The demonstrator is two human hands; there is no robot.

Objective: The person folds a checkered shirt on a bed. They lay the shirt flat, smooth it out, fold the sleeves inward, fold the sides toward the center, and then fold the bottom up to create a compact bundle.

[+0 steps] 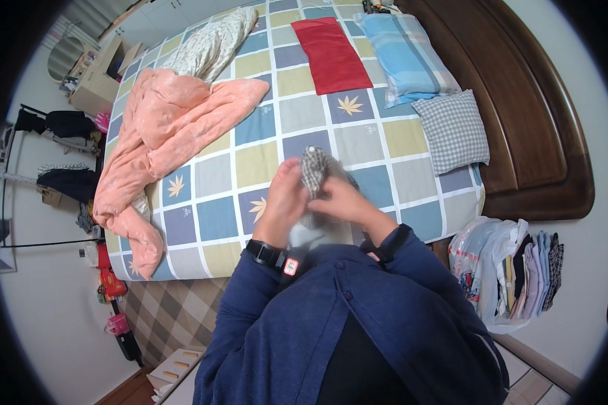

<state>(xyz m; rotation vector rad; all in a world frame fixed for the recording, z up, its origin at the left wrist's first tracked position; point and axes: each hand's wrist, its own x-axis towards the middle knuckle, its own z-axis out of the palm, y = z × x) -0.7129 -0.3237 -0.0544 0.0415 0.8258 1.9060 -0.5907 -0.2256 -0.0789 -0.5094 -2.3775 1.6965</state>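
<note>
A grey-and-white gingham garment with small white buttons is bunched up between my hands, above the near part of the bed. My left hand holds its left side, the palm turned in toward the cloth. On the other side my right hand grips the fabric, thumb toward the left hand. Some of the cloth hangs blurred below and behind the right hand. Beneath lies a checked bed sheet with leaf prints.
A pink quilt is heaped on the left, beside white patterned bedding. Farther up lie a red cloth, a blue plaid pillow and a gingham cushion, near the wooden headboard. A plastic bag of folded clothes stands at right.
</note>
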